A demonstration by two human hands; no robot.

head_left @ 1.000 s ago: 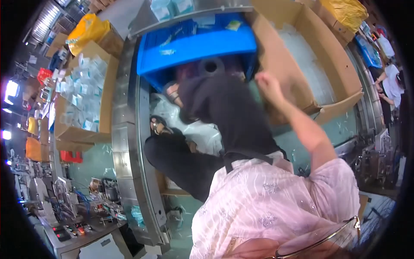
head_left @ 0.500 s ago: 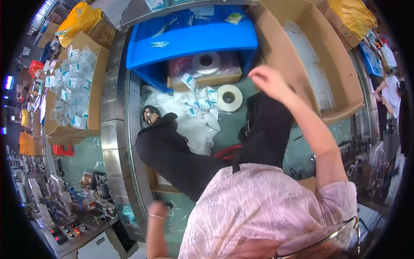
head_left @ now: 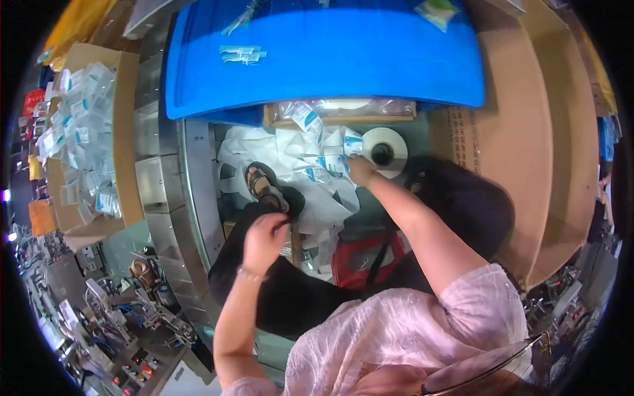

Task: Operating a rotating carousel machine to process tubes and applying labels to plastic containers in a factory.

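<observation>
Below the blue table, my right hand (head_left: 362, 170) reaches down to a strip of white-and-blue labels (head_left: 330, 163). Its fingers are closed at the strip's edge, beside a white roll (head_left: 385, 153) with a dark core. Crumpled white sheeting (head_left: 264, 148) lies under the strip on the floor. My left hand (head_left: 263, 245) hangs over my left knee with its fingers curled together. Something small and dark shows at its fingertips, too unclear to name.
The blue table (head_left: 330, 63) bears a few small clear-and-teal packets (head_left: 242, 55). On the left, a carton (head_left: 129, 145) holds many clear packs (head_left: 86, 135). A large open carton (head_left: 508, 132) stands at my right. A red object (head_left: 356, 261) lies between my legs.
I have bent forward and lower. My right hand has come down from beside the large carton to the label strip. My left hand has risen from my side to above my knee.
</observation>
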